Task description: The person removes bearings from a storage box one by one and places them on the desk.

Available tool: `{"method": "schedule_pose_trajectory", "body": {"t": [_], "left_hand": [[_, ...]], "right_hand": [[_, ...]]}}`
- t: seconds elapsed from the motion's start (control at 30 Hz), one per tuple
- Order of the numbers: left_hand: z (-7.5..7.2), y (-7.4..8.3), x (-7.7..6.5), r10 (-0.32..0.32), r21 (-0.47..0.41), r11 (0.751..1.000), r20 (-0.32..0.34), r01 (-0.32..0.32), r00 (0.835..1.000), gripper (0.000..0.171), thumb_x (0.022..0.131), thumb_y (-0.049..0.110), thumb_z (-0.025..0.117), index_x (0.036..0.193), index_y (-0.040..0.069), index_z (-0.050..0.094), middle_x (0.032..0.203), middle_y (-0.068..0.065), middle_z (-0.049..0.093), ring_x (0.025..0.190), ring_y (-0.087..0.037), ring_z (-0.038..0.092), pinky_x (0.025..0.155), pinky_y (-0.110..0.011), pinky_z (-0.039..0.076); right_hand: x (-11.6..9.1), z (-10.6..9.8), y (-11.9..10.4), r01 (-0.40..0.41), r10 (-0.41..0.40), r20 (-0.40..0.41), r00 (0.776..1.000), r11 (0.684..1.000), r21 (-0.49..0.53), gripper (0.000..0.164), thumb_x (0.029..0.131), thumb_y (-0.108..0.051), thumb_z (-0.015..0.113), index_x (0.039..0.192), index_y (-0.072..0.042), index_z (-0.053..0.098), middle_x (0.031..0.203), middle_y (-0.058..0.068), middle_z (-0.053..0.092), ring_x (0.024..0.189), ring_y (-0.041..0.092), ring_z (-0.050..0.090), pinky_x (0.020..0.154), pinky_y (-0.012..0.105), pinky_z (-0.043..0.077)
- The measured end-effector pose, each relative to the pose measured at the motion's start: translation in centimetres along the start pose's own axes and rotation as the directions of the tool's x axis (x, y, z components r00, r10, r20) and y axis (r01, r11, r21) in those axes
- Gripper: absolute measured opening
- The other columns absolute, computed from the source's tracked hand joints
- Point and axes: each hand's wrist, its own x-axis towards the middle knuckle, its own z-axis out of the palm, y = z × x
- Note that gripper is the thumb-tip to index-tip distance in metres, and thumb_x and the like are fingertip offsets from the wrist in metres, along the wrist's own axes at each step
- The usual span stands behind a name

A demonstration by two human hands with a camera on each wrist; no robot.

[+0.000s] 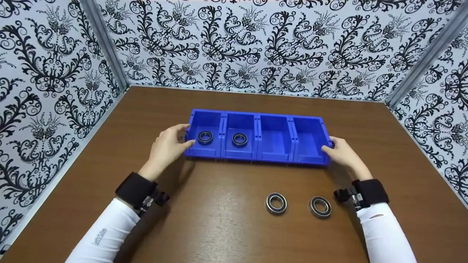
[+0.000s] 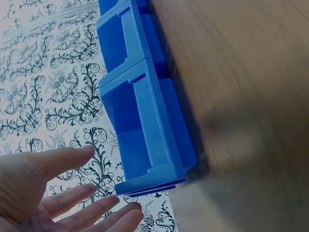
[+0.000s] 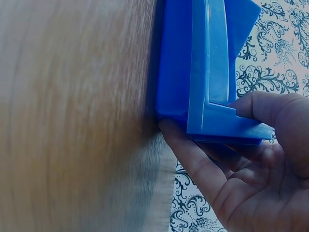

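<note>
A blue row of joined storage bins (image 1: 274,140) stands on the table, its open compartments side by side. One black-sealed bearing (image 1: 205,137) lies in the leftmost compartment, and another bearing (image 1: 239,140) in the compartment beside it. My right hand (image 1: 342,151) grips the right end wall, thumb over its top edge and fingers outside and underneath, as the right wrist view shows. At the left end, my left hand (image 1: 170,144) has its thumb and fingers spread; in the left wrist view its fingertips (image 2: 130,208) are right by the end wall.
Two more bearings, a left one (image 1: 276,203) and a right one (image 1: 320,207), lie flat on the brown table (image 1: 219,226) in front of the bins, near my right wrist. Patterned panels (image 1: 256,47) wall the table at the back and both sides.
</note>
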Motion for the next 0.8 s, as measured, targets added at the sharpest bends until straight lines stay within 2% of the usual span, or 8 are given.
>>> {"method": "schedule_pose_trajectory", "body": {"t": [0.23, 0.43, 0.67, 0.8], "left_hand": [[-0.6, 1.0, -0.1, 0.033, 0.038, 0.999, 0.020, -0.034, 0.999, 0.057, 0.091, 0.026, 0.077, 0.142, 0.008, 0.060, 0.137, -0.016, 0.068, 0.111, -0.034, 0.071, 0.087, -0.055, 0.058], [-0.7, 1.8, 0.0, 0.074, 0.067, 0.995, 0.030, -0.076, 0.997, 0.055, 0.090, 0.026, 0.077, 0.140, 0.009, 0.062, 0.127, -0.017, 0.072, 0.108, -0.034, 0.070, 0.085, -0.055, 0.058], [-0.6, 3.0, 0.4, 0.093, 0.086, 0.992, 0.055, -0.097, 0.994, 0.053, 0.089, 0.028, 0.079, 0.138, 0.012, 0.064, 0.138, -0.013, 0.068, 0.115, -0.035, 0.070, 0.089, -0.056, 0.058], [-0.6, 3.5, 0.7, 0.095, 0.086, 0.991, 0.089, -0.103, 0.991, 0.054, 0.090, 0.029, 0.079, 0.139, 0.013, 0.063, 0.140, -0.012, 0.067, 0.117, -0.035, 0.070, 0.092, -0.056, 0.058]], "right_hand": [[-0.1, 0.0, -0.1, -0.012, 0.012, 0.003, 1.000, 1.000, -0.003, 0.045, 0.097, -0.004, 0.049, 0.134, 0.021, 0.050, 0.116, 0.036, 0.066, 0.079, 0.005, 0.064, 0.068, 0.013, 0.052], [-0.1, 0.0, -0.1, -0.022, 0.022, 0.006, 1.000, 1.000, 0.010, 0.044, 0.097, -0.004, 0.048, 0.135, 0.020, 0.050, 0.117, 0.035, 0.066, 0.083, 0.006, 0.064, 0.070, 0.013, 0.052], [-0.2, -0.1, -0.1, -0.026, 0.026, 0.015, 1.000, 1.000, -0.002, 0.047, 0.097, -0.005, 0.048, 0.136, 0.020, 0.049, 0.119, 0.037, 0.066, 0.082, 0.006, 0.065, 0.070, 0.013, 0.052], [-0.2, -0.2, -0.3, -0.030, 0.031, 0.024, 0.999, 1.000, -0.007, 0.049, 0.098, -0.006, 0.048, 0.139, 0.021, 0.046, 0.123, 0.040, 0.064, 0.086, 0.010, 0.068, 0.070, 0.012, 0.052]]}}
